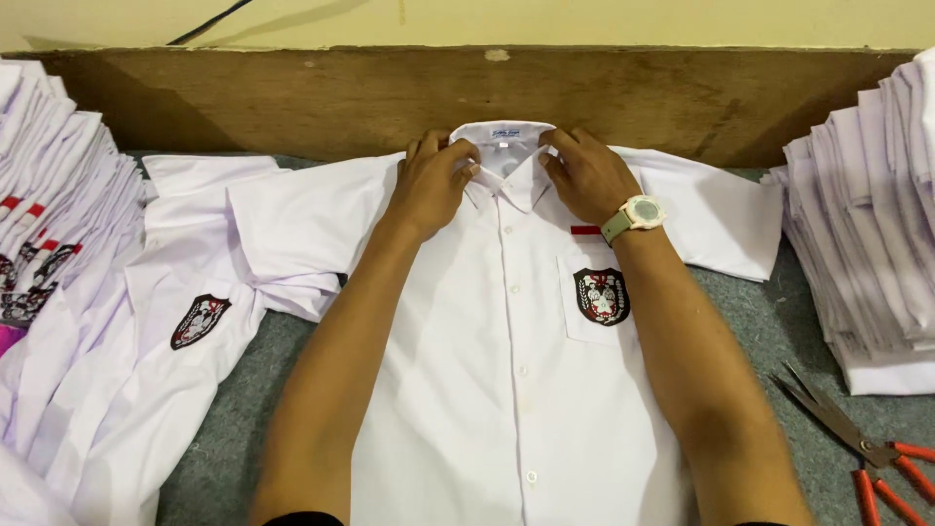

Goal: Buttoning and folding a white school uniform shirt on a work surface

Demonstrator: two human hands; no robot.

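Head view shows a white short-sleeved cotton shirt [506, 370] lying face up and buttoned on the grey felt-covered table [234, 458], its collar [506, 146] at the far edge against a brown wooden backboard [341, 97] and its hem running toward the near edge, so the shirt's long axis points straight away from the person. Both hands rest at the collar end. The left hand [436, 180] has its fingers curled, the fingertips pinching the left collar point just beside the top button. The right hand [584, 175], which wears a pale green wristwatch [638, 214], mirrors it, with fingers bent and pressed onto the right collar point. The collar lies directly under and between the two sets of fingertips, equally near to both, and the rest of the shirt stretches back beneath the forearms. A black, red and white crest badge [601, 296] sits on the chest pocket below the right wrist, with a small red strip [584, 230] above it. At the left edge of the table lie more loose white shirts [175, 321] with the same badge, and beyond them a stack of folded ones [49, 195]. Another tall pile of folded white shirts [867, 234] stands at the right edge, and red-handled scissors [857, 443] lie near the right near corner.
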